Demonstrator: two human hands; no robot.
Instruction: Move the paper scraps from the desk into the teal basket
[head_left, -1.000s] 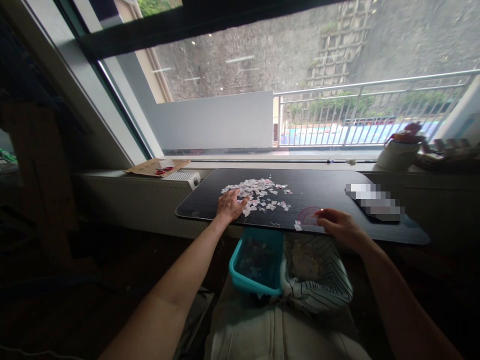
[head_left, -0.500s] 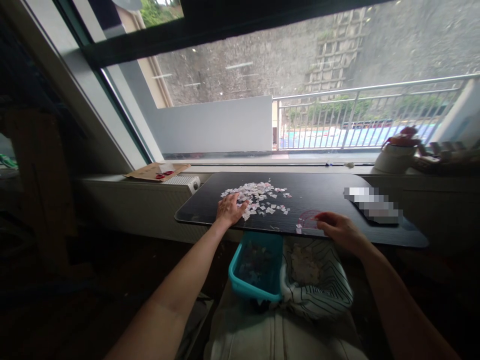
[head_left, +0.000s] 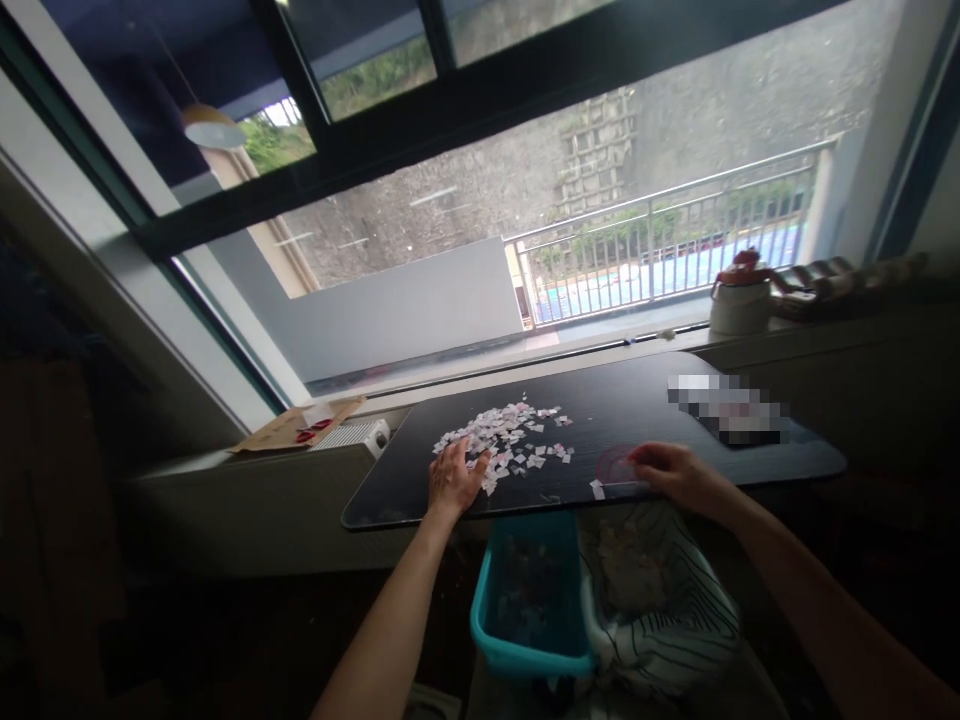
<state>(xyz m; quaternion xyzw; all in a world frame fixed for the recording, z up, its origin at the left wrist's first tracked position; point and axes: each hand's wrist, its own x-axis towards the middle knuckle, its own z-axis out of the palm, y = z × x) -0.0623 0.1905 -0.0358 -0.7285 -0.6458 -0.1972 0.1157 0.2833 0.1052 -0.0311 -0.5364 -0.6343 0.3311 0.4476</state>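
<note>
Many small white paper-like pieces (head_left: 510, 430) lie in a loose pile on the dark table (head_left: 630, 400). My left hand (head_left: 456, 480) rests on the pile's near-left edge, its fingers apart and the thumb stretched out. Farther right, my right hand (head_left: 675, 472) has its thumb and fingers pinched together over the table's near edge. At those fingertips are thin reddish curved lines (head_left: 616, 462), perhaps a loop or a clear round piece; its kind does not show. One white piece (head_left: 597, 489) lies beside it at the edge. Anything within the pinch is too small to make out.
Below the table edge stand a turquoise bin (head_left: 532, 655) with small pieces inside and a striped cloth-lined container (head_left: 694, 625). A blurred-out object (head_left: 731, 410) lies at the table's right. Red-handled scissors (head_left: 311, 430) on cardboard and a white jug (head_left: 739, 300) are by the window.
The camera view has tilted and shifted, so the table sits lower and slanted. Both hands keep nearly the same places on the table; the pile looks unchanged.
</note>
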